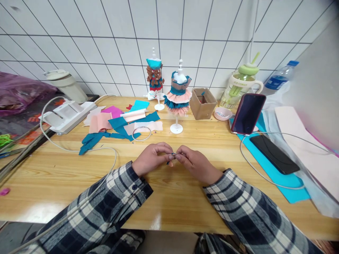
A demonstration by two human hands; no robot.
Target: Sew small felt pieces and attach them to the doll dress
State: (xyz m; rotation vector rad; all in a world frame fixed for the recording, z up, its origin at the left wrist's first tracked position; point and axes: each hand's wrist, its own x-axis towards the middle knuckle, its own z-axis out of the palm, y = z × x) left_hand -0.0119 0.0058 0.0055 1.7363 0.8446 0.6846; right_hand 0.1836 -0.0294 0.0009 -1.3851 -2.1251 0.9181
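Note:
My left hand [155, 156] and my right hand [194, 160] meet fingertip to fingertip above the wooden table. Pinched between them is a small piece of dark teal and peach crepe paper [171, 163], mostly hidden by the fingers. Just beyond stands a miniature white dress form [176, 128] wearing a ruffled dress [178, 97] in teal, peach and brown paper. Behind it to the left, a second dress form [159, 107] carries a dress [154, 76] with brown bows and a turquoise top.
Crepe paper scraps [118, 123] and a ring-shaped band [141, 133] lie at left centre. A power strip [67, 116] trails a white cable. An open cardboard box [203, 106], pink dish [222, 114], propped phone [247, 114], flat phone [274, 154] and green-lidded jug [237, 88] stand or lie rightward.

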